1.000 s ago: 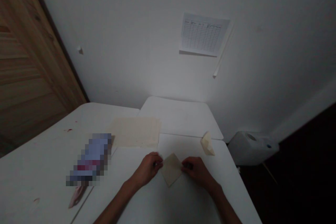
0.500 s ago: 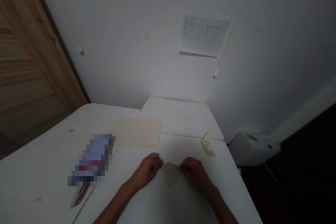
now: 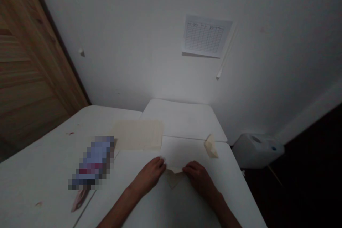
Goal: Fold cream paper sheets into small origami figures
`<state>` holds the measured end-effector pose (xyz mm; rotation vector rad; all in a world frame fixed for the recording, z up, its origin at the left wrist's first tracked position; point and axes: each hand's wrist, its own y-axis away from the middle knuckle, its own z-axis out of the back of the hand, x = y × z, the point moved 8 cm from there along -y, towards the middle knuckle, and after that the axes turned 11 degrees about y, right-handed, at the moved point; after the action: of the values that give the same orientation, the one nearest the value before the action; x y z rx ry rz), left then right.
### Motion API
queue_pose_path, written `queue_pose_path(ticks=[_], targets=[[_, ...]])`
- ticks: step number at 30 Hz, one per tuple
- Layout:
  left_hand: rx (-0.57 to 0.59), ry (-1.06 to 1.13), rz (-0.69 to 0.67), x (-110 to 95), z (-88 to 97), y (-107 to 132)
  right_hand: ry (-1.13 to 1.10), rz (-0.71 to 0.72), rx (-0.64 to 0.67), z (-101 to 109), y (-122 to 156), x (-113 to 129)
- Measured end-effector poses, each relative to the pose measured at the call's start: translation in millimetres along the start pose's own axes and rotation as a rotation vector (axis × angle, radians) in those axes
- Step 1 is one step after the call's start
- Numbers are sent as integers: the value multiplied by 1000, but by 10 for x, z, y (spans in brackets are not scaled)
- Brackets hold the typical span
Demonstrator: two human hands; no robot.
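A small piece of folded beige paper (image 3: pixel 173 179) lies low over the white table between my hands, its lower end a downward point and its top edge dipping in the middle. At its left corner, my left hand (image 3: pixel 153 172) pinches the paper with thumb and fingers. My right hand (image 3: pixel 196 175) grips the opposite corner, fingers curled. Both hands partly cover the corners. Beyond my right hand rests another folded paper shape (image 3: pixel 211 147), touched by neither hand.
Flat beige sheets (image 3: pixel 140 135) lie at the back left of the white table (image 3: pixel 149 206). Left of them is a blurred blue packet (image 3: pixel 96 158). A printed chart (image 3: pixel 207 36) hangs on the wall. A white plastic can (image 3: pixel 258 150) stands off the table's right side.
The paper's top edge has gone from rounded to a dip in the middle, with a fold now showing. My hands have shifted only slightly at the corners.
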<state>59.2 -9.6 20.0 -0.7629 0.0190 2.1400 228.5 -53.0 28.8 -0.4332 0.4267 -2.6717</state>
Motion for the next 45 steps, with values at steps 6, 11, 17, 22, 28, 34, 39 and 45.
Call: queue_pose_path(ticks=[6, 11, 17, 22, 28, 34, 39, 45], targets=[[-27, -132, -12, -183, 106, 37, 111, 57, -1, 11, 30, 80], [4, 1, -127, -539, 116, 123, 194, 93, -14, 17, 47, 154], [70, 81, -126, -567, -47, 96, 215, 103, -22, 27, 61, 183], [49, 129, -106, -564, -28, 91, 127, 80, -3, 34, 89, 167], [55, 133, -101, -583, -6, 91, -60, -3, -46, 129, 90, 135], [51, 136, -102, -611, 20, 86, -30, -21, -26, 150, 81, 141], [42, 155, -99, -618, 22, 79, 9, -22, -6, 177, 83, 156], [64, 146, -78, -598, -6, 79, 55, -118, -51, 154, 85, 130]])
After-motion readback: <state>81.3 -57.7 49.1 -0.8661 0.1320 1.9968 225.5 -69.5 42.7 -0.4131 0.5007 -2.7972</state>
